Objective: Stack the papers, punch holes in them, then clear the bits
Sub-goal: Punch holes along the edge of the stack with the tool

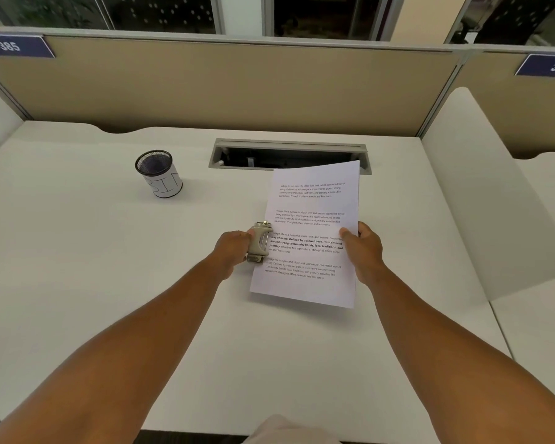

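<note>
I'm gripping the hole punch (pixel 259 241) with my left hand (pixel 234 248), fingers curled round its handle, at the left edge of the papers (pixel 308 232). My right hand (pixel 362 248) is pinching the papers' right edge, thumb on top. The sheets are tilting above the white worktop (pixel 109 283), their left edge sitting in the punch's slot. Farther back left, a mesh cup (pixel 159 173) labelled "BIN" is standing upright. Behind the papers, a cable tray (pixel 289 152) is lying open.
</note>
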